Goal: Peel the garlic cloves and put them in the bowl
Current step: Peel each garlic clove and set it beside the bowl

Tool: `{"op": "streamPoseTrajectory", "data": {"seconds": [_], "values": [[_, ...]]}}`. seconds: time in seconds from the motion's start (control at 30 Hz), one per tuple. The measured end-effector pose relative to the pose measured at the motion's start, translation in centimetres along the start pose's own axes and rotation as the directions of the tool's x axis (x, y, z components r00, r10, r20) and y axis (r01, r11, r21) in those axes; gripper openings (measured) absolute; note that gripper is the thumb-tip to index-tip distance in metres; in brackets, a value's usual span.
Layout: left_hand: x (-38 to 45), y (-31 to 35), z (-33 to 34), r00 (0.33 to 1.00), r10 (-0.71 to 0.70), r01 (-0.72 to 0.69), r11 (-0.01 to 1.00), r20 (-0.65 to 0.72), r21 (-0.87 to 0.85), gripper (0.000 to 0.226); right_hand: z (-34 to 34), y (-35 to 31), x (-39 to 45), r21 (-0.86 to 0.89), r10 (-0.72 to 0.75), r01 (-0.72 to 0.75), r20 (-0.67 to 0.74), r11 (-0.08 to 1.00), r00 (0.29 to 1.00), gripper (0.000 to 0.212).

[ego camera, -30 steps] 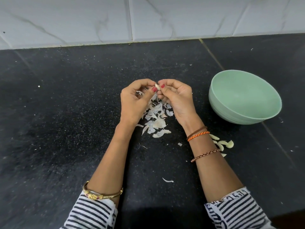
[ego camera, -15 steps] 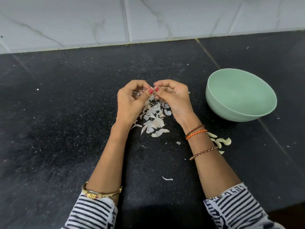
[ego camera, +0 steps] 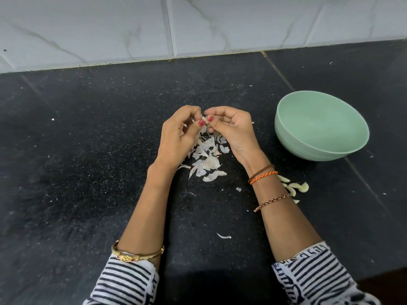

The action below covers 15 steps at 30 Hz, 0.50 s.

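My left hand (ego camera: 178, 137) and my right hand (ego camera: 231, 130) meet above the middle of the black counter. Both pinch one small pale garlic clove (ego camera: 205, 119) between thumbs and fingertips; most of it is hidden by the fingers. Under the hands lies a heap of white garlic skins (ego camera: 207, 159). The mint green bowl (ego camera: 290, 137) stands to the right of my right hand, and what shows of its inside holds nothing. Several pale garlic cloves (ego camera: 296, 187) lie on the counter beside my right wrist, in front of the bowl.
A white marble-tiled wall (ego camera: 198, 25) runs along the back of the black speckled counter (ego camera: 77, 161). A loose curl of skin (ego camera: 223, 236) lies between my forearms. Small white flecks are scattered over the counter.
The view has shifted a little, so hands and bowl sit slightly differently in frame. My fingers have turned the clove between them; it stays pinched by both hands.
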State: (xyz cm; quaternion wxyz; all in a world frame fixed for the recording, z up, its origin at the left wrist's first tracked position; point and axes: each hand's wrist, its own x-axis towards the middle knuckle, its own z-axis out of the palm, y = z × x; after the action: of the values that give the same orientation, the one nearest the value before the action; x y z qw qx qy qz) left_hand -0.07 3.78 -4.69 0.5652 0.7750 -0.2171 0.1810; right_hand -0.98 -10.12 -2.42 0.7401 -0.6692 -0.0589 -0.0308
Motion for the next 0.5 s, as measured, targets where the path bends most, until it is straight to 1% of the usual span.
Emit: {"op": "streamPoseTrajectory", "data": {"seconds": [0.07, 0.17, 0.3, 0.4, 0.5], "values": [[-0.02, 0.02, 0.1, 0.998, 0.045, -0.043, 0.998, -0.046, 0.036, 0.006, -0.06, -0.06, -0.1, 0.015, 0.021, -0.021, 0.018, 1.0, 1.0, 0.013], [0.0, -0.03, 0.15, 0.993, 0.093, -0.087, 0.993, -0.072, 0.084, 0.005, -0.12, -0.14, -0.19, 0.032, 0.061, -0.062, 0.051, 0.998, 0.997, 0.016], [0.07, -0.26, 0.31, 0.985, 0.13, -0.115, 0.985, -0.115, 0.128, 0.014, -0.13, -0.31, -0.15, 0.058, 0.082, -0.086, 0.057, 0.995, 0.995, 0.019], [0.09, -0.2, 0.5, 0.98, 0.151, -0.133, 0.982, -0.13, 0.133, 0.012, 0.35, -0.41, -0.14, 0.152, 0.095, -0.1, 0.041, 0.983, 0.995, 0.023], [0.07, -0.06, 0.64, 0.973, 0.185, -0.168, 0.978, -0.141, 0.124, 0.009, 0.64, -0.4, 0.02, 0.284, 0.115, -0.102, -0.029, 0.953, 0.993, 0.022]]}}
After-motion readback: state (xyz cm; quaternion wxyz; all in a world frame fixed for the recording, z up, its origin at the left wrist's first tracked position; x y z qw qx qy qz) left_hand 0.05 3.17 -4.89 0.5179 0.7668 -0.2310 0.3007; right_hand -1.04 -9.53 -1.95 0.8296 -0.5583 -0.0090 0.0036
